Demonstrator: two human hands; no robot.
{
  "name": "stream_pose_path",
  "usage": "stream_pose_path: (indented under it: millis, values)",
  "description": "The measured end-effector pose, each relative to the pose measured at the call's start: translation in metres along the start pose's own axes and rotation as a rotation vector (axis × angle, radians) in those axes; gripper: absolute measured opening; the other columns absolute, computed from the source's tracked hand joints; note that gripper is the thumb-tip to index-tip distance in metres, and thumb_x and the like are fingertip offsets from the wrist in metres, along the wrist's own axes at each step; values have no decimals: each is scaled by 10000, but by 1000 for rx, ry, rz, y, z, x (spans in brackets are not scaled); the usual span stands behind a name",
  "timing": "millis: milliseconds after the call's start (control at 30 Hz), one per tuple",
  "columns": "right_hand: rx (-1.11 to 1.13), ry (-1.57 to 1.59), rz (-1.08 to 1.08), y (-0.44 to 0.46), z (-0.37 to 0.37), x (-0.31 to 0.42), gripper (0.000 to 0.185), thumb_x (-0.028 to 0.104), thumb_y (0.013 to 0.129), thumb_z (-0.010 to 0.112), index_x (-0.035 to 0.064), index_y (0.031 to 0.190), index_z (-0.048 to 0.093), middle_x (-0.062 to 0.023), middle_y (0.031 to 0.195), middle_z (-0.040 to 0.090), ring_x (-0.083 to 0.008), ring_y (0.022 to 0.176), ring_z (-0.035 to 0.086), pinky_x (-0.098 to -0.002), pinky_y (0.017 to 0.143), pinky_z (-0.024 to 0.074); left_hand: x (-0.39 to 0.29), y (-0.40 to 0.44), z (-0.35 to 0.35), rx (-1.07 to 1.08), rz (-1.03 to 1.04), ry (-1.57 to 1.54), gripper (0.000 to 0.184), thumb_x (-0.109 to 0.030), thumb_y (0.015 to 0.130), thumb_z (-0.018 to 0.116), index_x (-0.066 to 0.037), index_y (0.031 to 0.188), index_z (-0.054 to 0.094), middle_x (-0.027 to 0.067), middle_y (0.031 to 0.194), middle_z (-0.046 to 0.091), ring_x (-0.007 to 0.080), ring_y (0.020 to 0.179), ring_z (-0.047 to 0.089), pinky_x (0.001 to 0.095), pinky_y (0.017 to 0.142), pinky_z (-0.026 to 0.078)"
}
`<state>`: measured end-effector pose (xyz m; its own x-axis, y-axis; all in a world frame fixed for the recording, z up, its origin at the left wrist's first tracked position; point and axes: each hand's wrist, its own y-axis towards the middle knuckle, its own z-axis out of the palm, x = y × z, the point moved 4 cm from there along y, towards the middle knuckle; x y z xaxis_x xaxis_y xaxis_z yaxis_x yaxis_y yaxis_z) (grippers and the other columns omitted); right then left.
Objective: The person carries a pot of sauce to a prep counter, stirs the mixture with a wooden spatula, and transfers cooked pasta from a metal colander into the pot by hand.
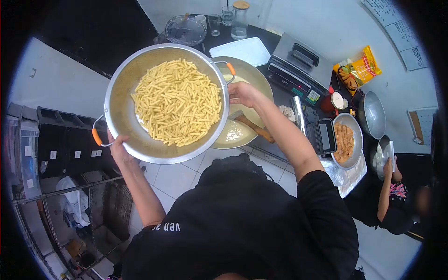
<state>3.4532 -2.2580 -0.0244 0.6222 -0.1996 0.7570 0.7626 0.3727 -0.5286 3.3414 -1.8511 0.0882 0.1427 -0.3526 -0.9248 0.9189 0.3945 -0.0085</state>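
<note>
Between my two hands is a large metal colander [122, 93] with orange-gripped handles, tilted so that its inside faces me. Short tube pasta [179, 100] lies heaped across its middle. My left hand [122, 151] grips the rim low on the left, near one handle, its thumb over the edge. At the opposite side, my right hand [242, 94] holds the rim just below the other handle, its fingertips partly hidden. Behind and below the colander, partly covered by it, stands a wide pan [263, 86] holding a pale creamy liquid [231, 133]. A wooden-handled utensil [254, 128] rests in the pan.
A white tray [242, 51], a heat-sealing machine [298, 65] and a yellow food packet [361, 70] stand along the counter. To the right are a bowl of orange-coated meat pieces [344, 142] and another person's hand [388, 167] with a metal bowl. Shelving [70, 182] stands at left.
</note>
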Motion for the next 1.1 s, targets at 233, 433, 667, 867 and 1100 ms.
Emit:
stream_pose_path:
  millis: [233, 433, 667, 867, 1100]
  values:
    - [27, -386, -103, -12, -15, 20, 411, 56, 842, 472, 28, 1242, 565, -68, 1070, 593, -123, 888, 548, -307, 797, 475, 14, -4, -25, -45, -84, -102, 738, 114, 584, 427, -41, 1306, 437, 168, 1173, 560, 307, 1014, 594, 368, 873, 525]
    - [-115, -2158, 207, 15, -75, -39, 274, 171, 847, 566, 112, 1082, 694, -72, 1087, 680, -228, 1020, 649, -340, 763, 509, 22, 0, -32, -61, -105, -155, 757, 113, 581, 436, -60, 1318, 432, 159, 1168, 560, 305, 1023, 587, 366, 865, 528]
    - [40, -2210, 316, 19, -75, -48, 252, 159, 845, 595, 116, 1072, 696, -67, 1149, 657, -223, 1066, 625, -350, 828, 498, 24, 1, -34, -96, -148, -180, 742, 99, 588, 435, -47, 1315, 431, 176, 1177, 557, 318, 1030, 586, 399, 901, 520]
    - [-125, -1904, 164, 0, -94, -28, 286, 158, 877, 509, 122, 1105, 678, -76, 1167, 649, -237, 1093, 613, -367, 860, 488, 30, 1, -38, -62, -149, -190, 740, 92, 589, 436, -44, 1316, 428, 179, 1178, 556, 321, 1036, 583, 403, 908, 515]
    - [29, -195, -9, -102, -64, 27, 436, 68, 829, 479, 111, 1262, 491, -50, 696, 498, -75, 462, 393, -237, 378, 292, 19, 2, -24, -57, -216, -189, 769, 57, 566, 439, -56, 1326, 427, 177, 1210, 536, 328, 1067, 569, 397, 914, 515]
